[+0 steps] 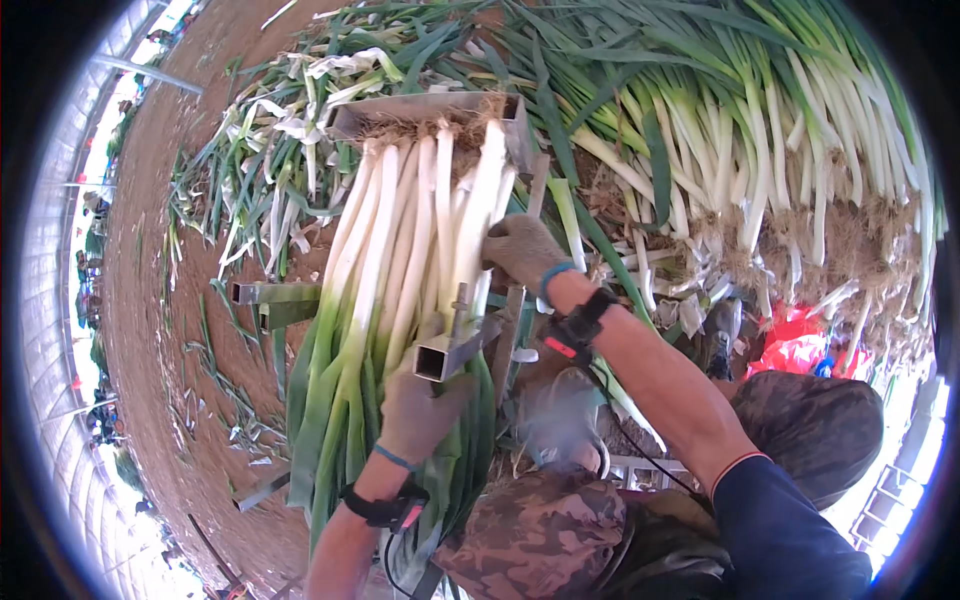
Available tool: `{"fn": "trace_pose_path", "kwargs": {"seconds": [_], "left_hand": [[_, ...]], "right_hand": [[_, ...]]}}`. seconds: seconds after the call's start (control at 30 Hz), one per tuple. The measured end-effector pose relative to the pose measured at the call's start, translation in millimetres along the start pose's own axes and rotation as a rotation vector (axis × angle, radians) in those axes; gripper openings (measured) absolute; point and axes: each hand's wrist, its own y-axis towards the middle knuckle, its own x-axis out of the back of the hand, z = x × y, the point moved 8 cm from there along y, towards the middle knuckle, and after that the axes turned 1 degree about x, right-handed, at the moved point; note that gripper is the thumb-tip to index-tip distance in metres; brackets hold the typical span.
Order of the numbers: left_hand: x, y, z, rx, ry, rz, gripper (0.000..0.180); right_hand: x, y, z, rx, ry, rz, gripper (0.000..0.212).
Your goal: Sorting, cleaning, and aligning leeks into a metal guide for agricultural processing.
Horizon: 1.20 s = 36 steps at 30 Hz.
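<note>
- In the left-centre of the frame, a metal rack (415, 104) holds a bundle of leeks (385, 265); their roots lie close to its upper end plate, white stems run down the middle, and green leaves spread below.
- At lower centre, the left hand (418, 412), gloved, lies over the leeks just below the open end of a square metal tube (432, 362). Its forearm rises from the lower edge; the fingers are partly hidden, so whether they grip cannot be told.
- Right of it and higher, the right hand (527, 250), also gloved, reaches in from the lower right, the forearm slanting up leftward. Its fingers curl inward against the bundle's right side; whether they pinch a stem cannot be told.
- At the upper right, more leeks lie in a pile (740, 140), roots downward.
- Below that pile, at right, sits red plastic (792, 342), its contents unclear.
</note>
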Motion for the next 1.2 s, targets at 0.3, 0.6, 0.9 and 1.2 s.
{"fn": "trace_pose_path", "kwargs": {"seconds": [0.3,0.6,0.9,1.2], "left_hand": [[-33,12,1,-0.076,0.358,-0.082,0.066],[-18,2,-2,-0.189,0.380,-0.191,0.073],[43,13,-35,-0.060,0.709,-0.355,0.036],[1,5,-29,-0.259,0.901,-0.336,0.041]], "right_hand": [[-38,-1,139,0.730,-1.085,-0.112,0.041],[-66,23,82,0.669,-1.555,0.097,0.044],[-70,38,53,1.060,-1.297,-0.274,0.016],[-3,-16,85,0.976,-0.787,-0.228,0.047]]}}
